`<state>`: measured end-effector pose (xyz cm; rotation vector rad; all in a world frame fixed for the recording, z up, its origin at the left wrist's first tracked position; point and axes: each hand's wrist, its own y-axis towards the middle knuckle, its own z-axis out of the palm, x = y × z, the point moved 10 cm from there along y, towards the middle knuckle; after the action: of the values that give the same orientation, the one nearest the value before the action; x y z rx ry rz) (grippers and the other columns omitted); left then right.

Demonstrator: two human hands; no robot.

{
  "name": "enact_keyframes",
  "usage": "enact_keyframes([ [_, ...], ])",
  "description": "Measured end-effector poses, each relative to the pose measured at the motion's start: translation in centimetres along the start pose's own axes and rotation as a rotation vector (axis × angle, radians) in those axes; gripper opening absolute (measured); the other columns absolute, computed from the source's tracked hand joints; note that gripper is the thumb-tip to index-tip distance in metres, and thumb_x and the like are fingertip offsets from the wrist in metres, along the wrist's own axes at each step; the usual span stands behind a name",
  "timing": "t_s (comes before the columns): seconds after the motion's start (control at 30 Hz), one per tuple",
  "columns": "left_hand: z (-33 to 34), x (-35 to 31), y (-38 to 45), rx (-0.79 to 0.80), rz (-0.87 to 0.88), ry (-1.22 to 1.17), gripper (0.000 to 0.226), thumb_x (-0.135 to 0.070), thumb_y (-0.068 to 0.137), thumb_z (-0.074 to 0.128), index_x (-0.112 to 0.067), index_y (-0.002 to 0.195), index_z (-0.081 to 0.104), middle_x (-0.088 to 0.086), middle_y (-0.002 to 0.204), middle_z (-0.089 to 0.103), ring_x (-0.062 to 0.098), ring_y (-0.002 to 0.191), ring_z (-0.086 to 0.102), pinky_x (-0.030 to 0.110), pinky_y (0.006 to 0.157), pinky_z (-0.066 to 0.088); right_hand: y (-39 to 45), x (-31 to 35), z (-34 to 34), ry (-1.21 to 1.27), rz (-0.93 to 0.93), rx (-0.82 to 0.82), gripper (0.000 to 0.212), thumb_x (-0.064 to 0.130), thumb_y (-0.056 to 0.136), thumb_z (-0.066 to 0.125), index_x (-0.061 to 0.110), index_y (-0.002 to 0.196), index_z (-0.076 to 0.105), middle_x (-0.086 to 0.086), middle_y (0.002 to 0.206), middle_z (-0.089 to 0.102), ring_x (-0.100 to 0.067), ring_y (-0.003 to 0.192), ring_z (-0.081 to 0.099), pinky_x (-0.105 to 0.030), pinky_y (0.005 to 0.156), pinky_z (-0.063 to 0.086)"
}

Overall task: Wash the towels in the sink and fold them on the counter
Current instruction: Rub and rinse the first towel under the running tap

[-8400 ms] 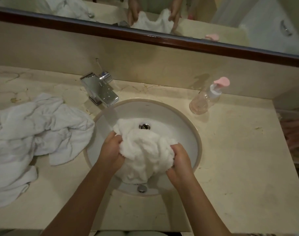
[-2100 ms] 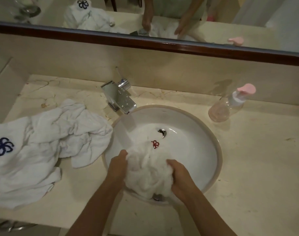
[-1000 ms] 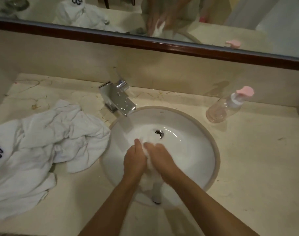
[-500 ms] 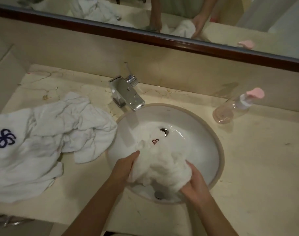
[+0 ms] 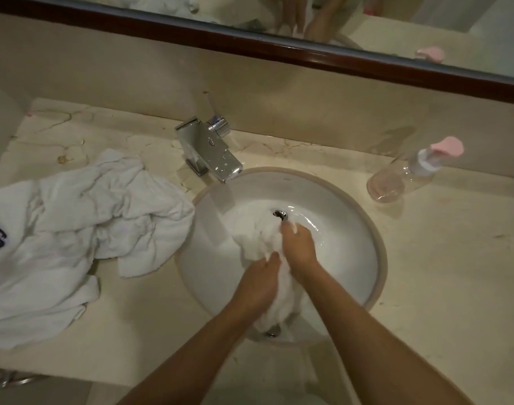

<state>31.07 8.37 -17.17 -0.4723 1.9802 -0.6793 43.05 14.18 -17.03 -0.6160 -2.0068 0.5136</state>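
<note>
On the left of the counter (image 5: pixel 425 287) lies a pile of white towels (image 5: pixel 74 229), crumpled, with a blue mark at its left edge; one corner reaches the rim of the sink (image 5: pixel 378 258). Behind the sink stands the metal faucet (image 5: pixel 209 153), its spout over the basin. Inside the sink is a wet white towel (image 5: pixel 255 238), bunched up between the two hands. The left hand (image 5: pixel 258 285) grips the near part of this towel with curled fingers. The right hand (image 5: pixel 298 247), just beside it and touching it, presses down on the towel, fingers bent over the cloth near the drain (image 5: pixel 280 213). To the right, a clear soap bottle (image 5: pixel 402 178) with a pink pump stands on the counter.
</note>
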Motion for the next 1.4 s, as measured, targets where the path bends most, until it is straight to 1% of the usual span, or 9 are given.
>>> enact_keyframes([
  [0.17,-4.2,2.3,2.8,-0.080,-0.131,-0.230,0.049,-0.041,0.106,0.031,-0.011,0.117,0.067,0.013,0.114,0.070,0.026,0.105,0.066,0.041,0.098,0.048,-3.4,2.5,4.7,-0.098,-0.239,0.306,0.037,0.027,0.101,0.049,0.018,0.067,0.059,0.003,0.066,0.060,-0.011,0.064,0.054,-0.030,0.066,0.043],
  [0.27,-2.8,-1.2,-0.9,0.020,0.077,-0.180,0.044,-0.044,0.104,0.038,-0.017,0.093,0.072,-0.008,0.085,0.071,0.002,0.079,0.063,0.026,0.080,0.047,0.8,-1.7,1.5,-0.001,0.020,0.015,0.036,0.038,0.099,0.042,0.016,0.073,0.053,-0.005,0.076,0.059,-0.024,0.072,0.055,-0.032,0.069,0.045],
  [0.37,-2.5,-2.9,-2.8,-0.015,0.191,-0.112,0.050,-0.037,0.101,0.049,-0.020,0.055,0.042,-0.011,0.049,0.045,0.001,0.047,0.040,0.018,0.053,0.031,1.7,-4.8,2.1,0.594,0.298,0.159,0.037,0.040,0.100,0.048,0.009,0.098,0.068,-0.011,0.090,0.067,-0.026,0.079,0.064,-0.027,0.071,0.051],
  [0.47,-5.2,1.9,0.2,-0.178,-0.051,-0.513,0.039,-0.046,0.093,0.061,-0.016,0.069,0.060,0.000,0.074,0.064,0.010,0.068,0.060,0.024,0.067,0.044,-0.9,-5.6,0.7,1.141,0.403,0.225,0.063,0.054,0.098,0.042,0.004,0.128,0.063,-0.019,0.123,0.068,-0.034,0.111,0.067,-0.044,0.095,0.054],
  [0.63,-2.1,5.2,0.8,0.211,-0.354,-1.412,0.057,-0.037,0.069,0.080,-0.008,0.117,0.072,0.017,0.125,0.066,0.029,0.118,0.063,0.045,0.107,0.045,-5.5,-6.7,-0.5,1.174,0.444,0.274,0.039,0.029,0.103,0.043,0.015,0.103,0.080,-0.008,0.105,0.076,-0.022,0.086,0.075,-0.036,0.072,0.063],
  [0.73,0.1,3.1,0.0,0.326,-0.382,-1.194,0.037,-0.040,0.096,0.051,-0.012,0.110,0.070,0.013,0.117,0.067,0.024,0.109,0.063,0.032,0.107,0.042,-7.4,-4.5,2.4,0.872,0.326,0.334,0.039,0.033,0.105,0.045,0.009,0.099,0.074,-0.006,0.093,0.076,-0.019,0.081,0.072,-0.029,0.073,0.058],
  [0.9,-1.7,-2.3,-1.4,-0.080,0.100,-0.119,0.038,-0.043,0.104,0.034,-0.025,0.121,0.063,0.001,0.119,0.068,0.020,0.110,0.062,0.029,0.090,0.045,-2.6,-2.7,1.8,0.525,0.158,-0.012,0.031,0.017,0.101,0.051,0.012,0.072,0.055,-0.008,0.068,0.053,-0.021,0.070,0.050,-0.033,0.065,0.043],
  [1.03,-5.5,0.0,3.1,-0.208,0.004,-0.150,0.046,-0.043,0.106,0.029,-0.033,0.149,0.040,-0.003,0.147,0.050,0.023,0.135,0.046,0.037,0.113,0.034,-3.0,1.4,2.6,0.404,0.015,0.113,0.025,0.019,0.101,0.049,0.009,0.079,0.056,-0.003,0.072,0.053,-0.017,0.068,0.049,-0.032,0.064,0.042],
  [1.4,-7.1,0.8,4.9,-0.189,0.030,0.024,0.033,-0.020,0.108,0.029,-0.014,0.104,0.062,-0.002,0.099,0.062,0.026,0.105,0.062,0.025,0.077,0.038,-3.1,2.7,5.1,0.260,-0.091,0.054,0.033,0.021,0.102,0.046,0.019,0.069,0.045,0.009,0.066,0.050,-0.013,0.068,0.046,-0.033,0.068,0.038],
])
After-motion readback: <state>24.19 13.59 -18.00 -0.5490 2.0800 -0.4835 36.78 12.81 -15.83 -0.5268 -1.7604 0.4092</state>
